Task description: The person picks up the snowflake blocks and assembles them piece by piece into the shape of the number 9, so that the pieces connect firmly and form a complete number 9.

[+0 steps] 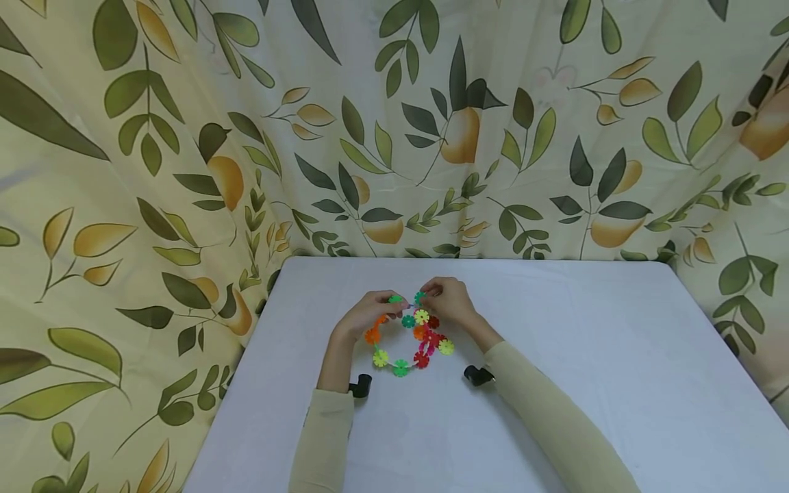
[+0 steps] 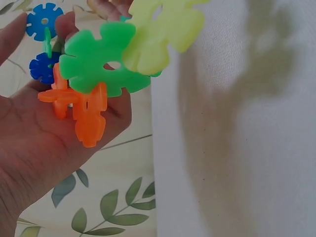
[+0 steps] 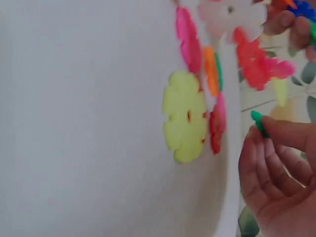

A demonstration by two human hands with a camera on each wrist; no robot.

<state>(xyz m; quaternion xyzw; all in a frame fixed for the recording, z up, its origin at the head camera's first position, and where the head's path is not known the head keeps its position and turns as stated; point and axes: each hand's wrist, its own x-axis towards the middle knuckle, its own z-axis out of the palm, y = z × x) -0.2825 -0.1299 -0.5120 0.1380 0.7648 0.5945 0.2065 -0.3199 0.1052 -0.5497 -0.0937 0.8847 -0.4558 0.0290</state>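
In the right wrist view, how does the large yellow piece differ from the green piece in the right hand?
The yellow piece shows its broad face; the green piece seems nearly edge-on. No hand touches the yellow piece, while the right hand pinches the green piece. Both look single-coloured.

Reaches over the desk (image 1: 573, 308) with both arms, sleeved in beige but bare toward the hands. Extends the left arm (image 1: 322, 438) steeply, tilting the left hand (image 1: 370, 312) inward at the wrist (image 1: 343, 335). Slants the right arm (image 1: 555, 414) in from the near right. Holds the right hand (image 1: 452, 300) just beside the left, toward the desk's far edge and left of its middle. Pinches with the left fingers (image 2: 66, 23), showing the palm (image 2: 42, 133). Pinches likewise with the right fingers (image 3: 253, 175), curling them toward the thumb (image 3: 291, 134).
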